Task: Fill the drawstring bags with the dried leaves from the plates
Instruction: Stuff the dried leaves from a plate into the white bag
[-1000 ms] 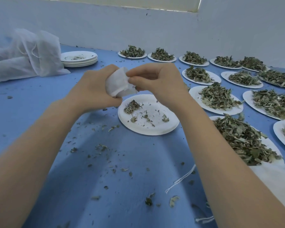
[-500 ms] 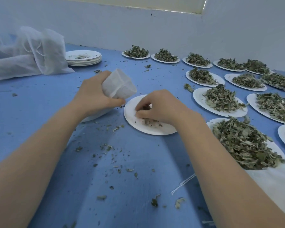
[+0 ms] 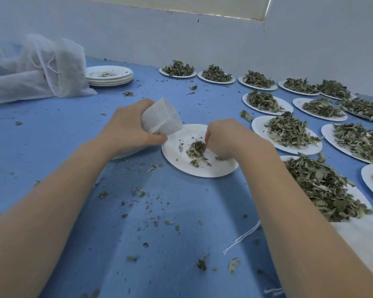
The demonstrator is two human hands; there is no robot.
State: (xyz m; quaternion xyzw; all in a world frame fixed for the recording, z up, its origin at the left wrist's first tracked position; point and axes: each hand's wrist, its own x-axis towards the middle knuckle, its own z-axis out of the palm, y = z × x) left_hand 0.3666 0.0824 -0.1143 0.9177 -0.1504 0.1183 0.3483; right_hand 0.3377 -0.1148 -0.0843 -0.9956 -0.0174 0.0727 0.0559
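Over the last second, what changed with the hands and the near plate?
The right hand left the small white bag and dropped to the near plate, where it now rakes the scattered scraps into a small leaf pile. The left hand still grips the bag, now beside the plate's left edge. The heaped plates to the right and the plate stack stayed put.

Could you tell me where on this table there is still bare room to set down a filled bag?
Blue cloth lies bare between the white mesh bags and the left hand, with only crumbs between the forearms. The right side is crowded with leaf plates, nearly edge to edge.
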